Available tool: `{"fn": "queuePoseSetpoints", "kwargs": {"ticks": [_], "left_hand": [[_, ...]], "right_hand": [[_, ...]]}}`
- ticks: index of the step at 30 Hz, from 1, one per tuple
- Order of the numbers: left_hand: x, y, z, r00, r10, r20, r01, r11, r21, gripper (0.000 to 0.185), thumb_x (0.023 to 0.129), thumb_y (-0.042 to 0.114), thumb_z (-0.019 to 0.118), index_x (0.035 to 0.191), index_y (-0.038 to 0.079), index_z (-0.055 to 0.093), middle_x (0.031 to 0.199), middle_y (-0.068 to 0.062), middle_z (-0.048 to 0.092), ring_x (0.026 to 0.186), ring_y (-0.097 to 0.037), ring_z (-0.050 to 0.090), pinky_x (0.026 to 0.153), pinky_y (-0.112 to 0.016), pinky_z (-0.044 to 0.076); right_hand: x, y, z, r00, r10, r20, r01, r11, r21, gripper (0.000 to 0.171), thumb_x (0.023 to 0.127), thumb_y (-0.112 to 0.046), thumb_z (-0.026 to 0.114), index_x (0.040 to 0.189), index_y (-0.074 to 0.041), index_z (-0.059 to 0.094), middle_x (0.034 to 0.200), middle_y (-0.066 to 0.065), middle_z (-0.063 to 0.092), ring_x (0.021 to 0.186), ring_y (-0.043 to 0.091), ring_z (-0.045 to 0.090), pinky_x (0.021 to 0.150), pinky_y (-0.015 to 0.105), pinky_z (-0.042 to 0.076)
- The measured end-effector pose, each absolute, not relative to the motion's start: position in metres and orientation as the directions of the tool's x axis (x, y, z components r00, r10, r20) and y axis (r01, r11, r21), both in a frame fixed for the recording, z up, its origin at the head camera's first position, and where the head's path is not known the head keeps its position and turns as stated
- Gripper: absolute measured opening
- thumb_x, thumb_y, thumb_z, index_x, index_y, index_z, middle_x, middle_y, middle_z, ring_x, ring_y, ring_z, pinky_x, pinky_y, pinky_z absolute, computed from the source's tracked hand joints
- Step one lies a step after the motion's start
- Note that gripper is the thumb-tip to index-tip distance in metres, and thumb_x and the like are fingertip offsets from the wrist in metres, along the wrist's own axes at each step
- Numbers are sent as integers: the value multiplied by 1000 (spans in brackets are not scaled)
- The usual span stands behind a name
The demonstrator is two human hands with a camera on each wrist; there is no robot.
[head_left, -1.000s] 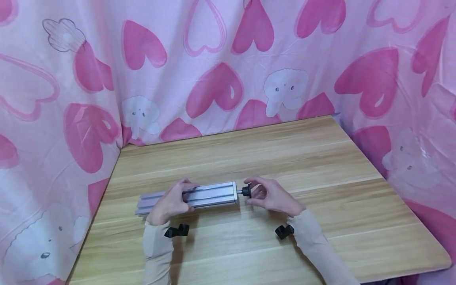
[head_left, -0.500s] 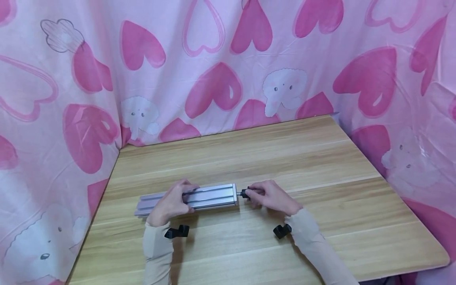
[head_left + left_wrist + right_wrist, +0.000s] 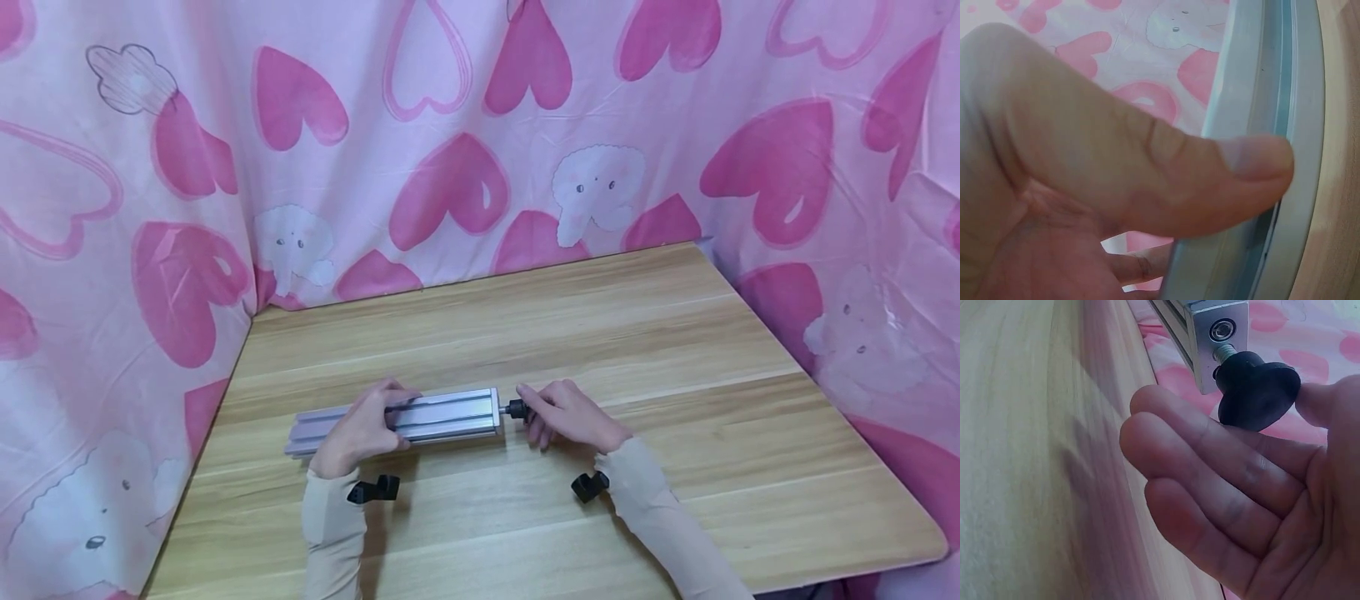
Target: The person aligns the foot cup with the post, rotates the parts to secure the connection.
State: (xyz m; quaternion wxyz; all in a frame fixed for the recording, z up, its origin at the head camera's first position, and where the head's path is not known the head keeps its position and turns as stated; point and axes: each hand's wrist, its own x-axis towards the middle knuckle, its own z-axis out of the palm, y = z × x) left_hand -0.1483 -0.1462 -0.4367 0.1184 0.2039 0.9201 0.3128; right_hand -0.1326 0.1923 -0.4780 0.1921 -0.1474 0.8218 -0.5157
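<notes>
An aluminium extrusion profile lies lengthwise over the table, its grooved side up. My left hand grips it around the middle; in the left wrist view the thumb presses along the slot. A flat end plate caps the right end and has a socket-head screw in it. From that plate a threaded stud sticks out, carrying a black levelling foot. My right hand holds the foot's rim between thumb and index finger, while the other fingers extend loosely below it.
The wood-grain table extends to the right and behind the profile. A pink heart-print curtain hangs along the back and both sides. Black camera mounts sit on both wrists.
My right hand closed in on the levelling foot from just beside it, pinched it, and now its thumb has slid up and its fingers have loosened downward. The left hand stays put.
</notes>
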Motion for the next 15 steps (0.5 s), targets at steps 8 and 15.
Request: {"fn": "queuePoseSetpoints", "kwargs": {"ticks": [8,15], "left_hand": [[-147,-146,-436,-889,444,-112,290,735,612,70,63,0,81,131,5,67,118,-6,62,100,-22,54,86,-38,46],[-148,-148,-434,-890,445,-98,299,733,611,70,63,1,81,132,5,67,118,-6,62,101,-22,54,86,-38,46]], "right_hand": [[-131,193,-479,-880,-436,-190,-9,416,-909,76,107,-54,29,84,4,73,68,10,73,58,28,71,58,41,59],[-127,201,-471,-907,-406,-111,-110,483,-869,45,101,-42,58,124,-4,67,103,7,75,81,20,73,73,32,59]]}}
